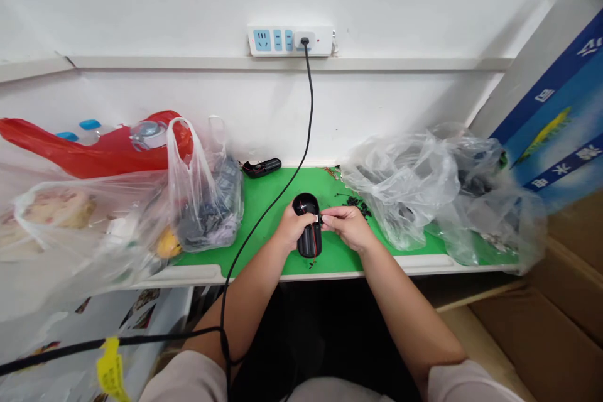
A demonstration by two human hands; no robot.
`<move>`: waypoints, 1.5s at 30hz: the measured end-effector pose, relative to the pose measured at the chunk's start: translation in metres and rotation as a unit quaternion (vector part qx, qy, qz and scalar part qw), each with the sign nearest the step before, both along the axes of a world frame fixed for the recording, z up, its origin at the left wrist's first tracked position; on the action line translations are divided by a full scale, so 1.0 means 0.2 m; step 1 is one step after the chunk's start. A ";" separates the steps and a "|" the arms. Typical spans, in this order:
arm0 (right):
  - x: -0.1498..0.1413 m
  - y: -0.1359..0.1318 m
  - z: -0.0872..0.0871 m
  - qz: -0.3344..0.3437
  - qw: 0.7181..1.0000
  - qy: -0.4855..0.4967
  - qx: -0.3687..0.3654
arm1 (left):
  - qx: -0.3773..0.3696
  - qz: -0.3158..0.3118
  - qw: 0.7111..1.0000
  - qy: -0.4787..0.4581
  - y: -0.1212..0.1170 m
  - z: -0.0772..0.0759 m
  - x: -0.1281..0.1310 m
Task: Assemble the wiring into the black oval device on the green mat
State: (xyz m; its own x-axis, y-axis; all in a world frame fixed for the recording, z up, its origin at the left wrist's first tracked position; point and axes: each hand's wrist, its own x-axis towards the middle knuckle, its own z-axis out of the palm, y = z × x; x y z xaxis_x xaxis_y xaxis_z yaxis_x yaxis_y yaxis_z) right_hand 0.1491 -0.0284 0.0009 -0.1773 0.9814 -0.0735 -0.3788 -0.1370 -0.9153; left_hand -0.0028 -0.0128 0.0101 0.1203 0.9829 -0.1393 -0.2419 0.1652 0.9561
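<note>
My left hand (pixel 294 229) wraps a black oblong plastic housing (pixel 309 245) with red wires showing in its open shell. My right hand (pixel 347 227) comes in from the right, its fingertips pinching a small pale piece or wire end (pixel 320 218) at the housing's edge. The exact part is too small to tell. Just beyond my right hand, small black scraps (pixel 355 204) lie on the green work mat (pixel 334 251). A similar black housing (pixel 262 167) with red wire lies against the wall.
A black cable (pixel 287 151) runs from a wall power strip (pixel 290 41) across the mat and past my left arm. Bulging clear plastic bags (pixel 400 191) crowd the mat's right side, and others (pixel 202 195) stand left, near a red object (pixel 103 151). Cardboard boxes (pixel 541 326) stand at lower right.
</note>
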 end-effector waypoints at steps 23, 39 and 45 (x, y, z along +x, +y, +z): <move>0.00 -0.01 0.03 0.010 0.998 0.048 -0.027 | -0.041 -0.033 0.998 -0.046 -0.01 0.01 0.00; 0.00 0.00 0.02 0.015 0.999 0.038 -0.022 | -0.069 -0.041 0.994 -0.076 -0.01 0.02 0.00; 0.01 0.01 0.02 0.010 0.999 0.027 -0.035 | -0.040 -0.053 0.996 -0.058 -0.01 0.01 0.00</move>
State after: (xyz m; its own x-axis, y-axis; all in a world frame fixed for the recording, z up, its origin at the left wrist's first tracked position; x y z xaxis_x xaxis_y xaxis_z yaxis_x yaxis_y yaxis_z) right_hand 0.1503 -0.0260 0.0055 -0.2027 0.9704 -0.1309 -0.4240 -0.2075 -0.8816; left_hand -0.0031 -0.0143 0.0125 0.2434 0.9498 -0.1967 -0.3268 0.2713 0.9053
